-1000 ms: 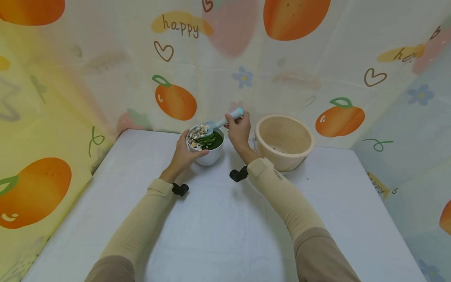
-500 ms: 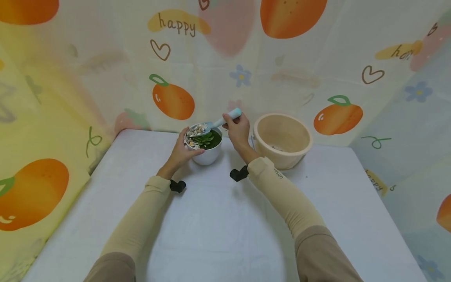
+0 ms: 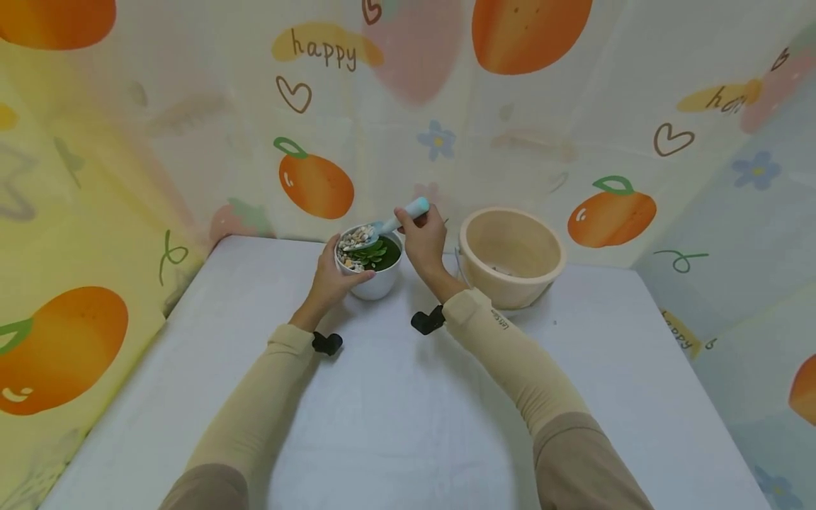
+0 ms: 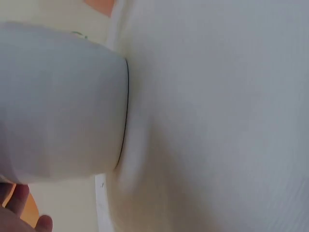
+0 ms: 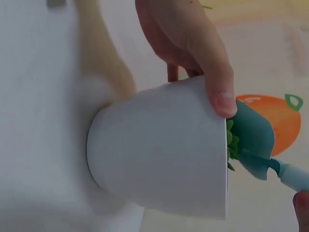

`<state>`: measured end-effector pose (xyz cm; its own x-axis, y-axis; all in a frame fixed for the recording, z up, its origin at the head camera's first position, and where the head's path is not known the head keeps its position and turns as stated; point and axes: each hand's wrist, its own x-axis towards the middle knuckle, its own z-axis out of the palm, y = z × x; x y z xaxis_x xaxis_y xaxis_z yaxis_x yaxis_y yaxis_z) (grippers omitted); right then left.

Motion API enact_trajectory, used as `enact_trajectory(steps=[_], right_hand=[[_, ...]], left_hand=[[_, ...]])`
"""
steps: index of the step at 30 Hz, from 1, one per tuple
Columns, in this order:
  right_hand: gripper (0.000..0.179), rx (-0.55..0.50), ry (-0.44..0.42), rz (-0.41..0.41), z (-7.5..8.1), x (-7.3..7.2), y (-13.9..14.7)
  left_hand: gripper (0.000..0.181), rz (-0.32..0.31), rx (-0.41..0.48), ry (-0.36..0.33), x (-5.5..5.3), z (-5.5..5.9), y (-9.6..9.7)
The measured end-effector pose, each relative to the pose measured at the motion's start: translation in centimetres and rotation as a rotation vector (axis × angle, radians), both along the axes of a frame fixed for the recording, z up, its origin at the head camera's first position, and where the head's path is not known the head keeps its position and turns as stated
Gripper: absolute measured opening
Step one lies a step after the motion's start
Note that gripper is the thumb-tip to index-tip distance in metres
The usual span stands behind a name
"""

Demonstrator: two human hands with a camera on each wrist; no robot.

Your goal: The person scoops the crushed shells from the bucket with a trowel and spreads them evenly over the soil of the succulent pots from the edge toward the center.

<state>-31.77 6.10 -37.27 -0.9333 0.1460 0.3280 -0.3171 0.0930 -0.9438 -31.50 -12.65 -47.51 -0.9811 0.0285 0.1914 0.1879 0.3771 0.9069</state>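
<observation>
My left hand [image 3: 331, 280] grips a white flowerpot [image 3: 379, 287], thumb across the near rim; the right wrist view shows that thumb [image 5: 219, 89] on the pot's wall. Inside grows a small green succulent [image 3: 375, 253], with pale pebbles [image 3: 349, 262] on the left and dark green matter on the right. My right hand [image 3: 426, 241] holds a light-blue hand trowel [image 3: 417, 207] by its handle. The trowel's blade [image 5: 253, 140] lies over the pot's opening, above the succulent's leaves, carrying mixed pebbles [image 3: 362, 236]. In the left wrist view the pot [image 4: 63, 106] fills the left side.
A beige tub [image 3: 513, 248] with a thin handle stands just right of my right hand, a few small bits on its floor. A white cloth covers the table [image 3: 395, 411]. Behind it hangs a fruit-printed backdrop [image 3: 382, 156], close to the pot and tub.
My right hand and the trowel's handle have shifted slightly left, toward the pot. The left hand keeps its hold on the flowerpot, and pebbles still lie on the blade.
</observation>
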Motion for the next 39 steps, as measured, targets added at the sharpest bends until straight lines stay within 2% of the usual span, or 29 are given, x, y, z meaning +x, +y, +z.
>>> enact_trajectory(steps=[5,9,12,15,21,23,27,33,39], right_hand=[[0.026,0.012,0.015,0.003,0.0,0.1,-0.2],[0.024,-0.010,0.003,0.036,-0.2,0.0,-0.3],[0.024,-0.022,-0.006,0.063,-0.3,-0.1,-0.5],[0.026,-0.021,-0.015,0.074,-0.3,-0.2,-0.6],[0.024,-0.063,-0.017,0.063,-0.4,-0.5,-0.6],[0.024,-0.067,-0.008,0.063,-0.2,-0.4,-0.6],[0.023,-0.045,0.000,0.052,0.0,-0.1,-0.9],[0.025,-0.056,0.014,0.022,0.3,-0.1,-0.7],[0.034,-0.059,-0.021,0.006,0.5,-0.3,-0.2]], left_hand=[[0.110,0.067,-0.028,-0.015,0.5,0.1,0.4],[0.112,0.085,-0.023,-0.008,0.7,0.0,0.4],[0.111,0.067,0.000,-0.026,0.8,-0.1,0.0],[0.110,0.022,0.014,-0.068,0.6,0.0,-0.7],[0.109,-0.102,-0.004,-0.089,-0.6,0.8,-1.6],[0.109,-0.126,0.004,-0.101,-0.9,1.0,-1.7],[0.108,-0.134,0.038,-0.118,-1.2,1.0,-1.7],[0.107,-0.126,0.023,-0.112,-1.2,1.0,-1.4],[0.109,-0.122,0.026,-0.111,-1.1,0.9,-1.5]])
